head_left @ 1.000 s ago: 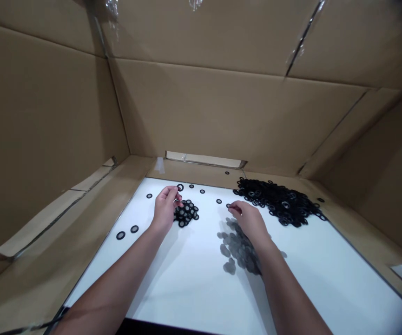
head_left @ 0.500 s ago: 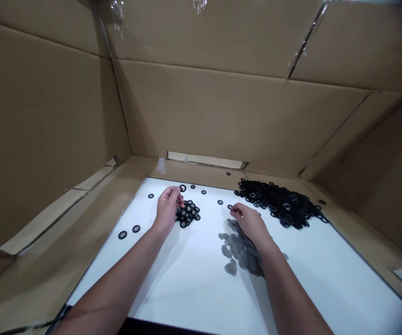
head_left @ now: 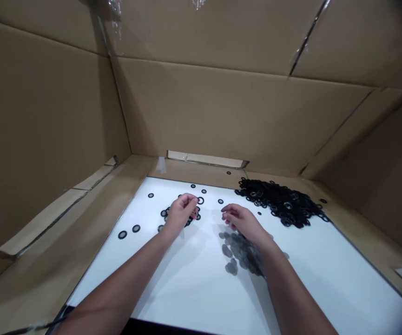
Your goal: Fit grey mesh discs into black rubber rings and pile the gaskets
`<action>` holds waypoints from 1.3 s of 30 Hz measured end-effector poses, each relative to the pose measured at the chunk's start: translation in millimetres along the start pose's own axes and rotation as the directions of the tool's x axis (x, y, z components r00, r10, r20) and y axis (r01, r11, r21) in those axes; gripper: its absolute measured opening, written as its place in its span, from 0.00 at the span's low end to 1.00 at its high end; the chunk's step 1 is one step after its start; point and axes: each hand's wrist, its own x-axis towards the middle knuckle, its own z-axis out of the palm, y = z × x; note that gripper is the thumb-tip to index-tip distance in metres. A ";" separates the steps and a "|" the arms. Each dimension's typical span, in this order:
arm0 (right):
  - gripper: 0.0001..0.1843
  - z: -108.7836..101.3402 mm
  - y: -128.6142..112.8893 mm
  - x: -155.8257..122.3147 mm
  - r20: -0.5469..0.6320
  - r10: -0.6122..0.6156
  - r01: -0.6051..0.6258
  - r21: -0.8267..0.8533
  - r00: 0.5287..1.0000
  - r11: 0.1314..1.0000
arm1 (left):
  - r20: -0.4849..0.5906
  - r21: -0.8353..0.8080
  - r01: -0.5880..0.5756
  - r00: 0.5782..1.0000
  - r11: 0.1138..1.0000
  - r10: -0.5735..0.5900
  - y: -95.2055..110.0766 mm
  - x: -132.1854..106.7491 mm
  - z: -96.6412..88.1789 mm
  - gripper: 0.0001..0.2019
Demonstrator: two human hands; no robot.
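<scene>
My left hand (head_left: 182, 213) is closed in a pinch on a black rubber ring (head_left: 201, 200), held upright at the fingertips with its hole open. Under and behind that hand lies a cluster of black rings with grey centres (head_left: 198, 217), partly covered by it. My right hand (head_left: 241, 219) hovers to the right with its fingers curled together. Whether anything small sits between them cannot be made out. Below the right hand and forearm spreads a pile of thin grey translucent discs (head_left: 244, 253), partly hidden by the arm.
A large heap of black rings (head_left: 284, 202) covers the back right of the white lit surface (head_left: 194, 288). Several grey-centred rings lie scattered, such as a ring at the left (head_left: 122, 235). Cardboard walls (head_left: 204, 111) enclose the back and sides.
My left hand has moved right and slightly nearer me with the black ring, over the cluster. My right hand has shifted slightly left, its fingers turned toward the left hand.
</scene>
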 end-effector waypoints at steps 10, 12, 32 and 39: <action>0.16 19.9 -14.2 -5.0 0.072 -0.088 0.059 0.328 0.994 0.943 | 0.175 0.071 0.039 0.983 0.997 -0.051 -11.8 -9.9 13.1 0.11; 0.16 21.8 -13.0 -3.7 0.060 -0.093 0.068 0.338 0.994 0.939 | 0.219 0.027 0.103 0.970 0.994 -0.107 -8.3 -10.6 13.2 0.14; 0.08 28.1 -4.5 0.3 -0.047 -0.154 0.160 0.206 0.987 0.965 | 0.345 -0.217 0.386 0.890 0.897 -0.299 -3.9 -15.2 15.8 0.19; 0.07 33.2 -6.6 -1.3 -0.091 -0.157 0.170 0.164 0.983 0.972 | 0.324 -0.113 0.318 0.907 0.941 -0.268 -3.1 -15.1 17.6 0.15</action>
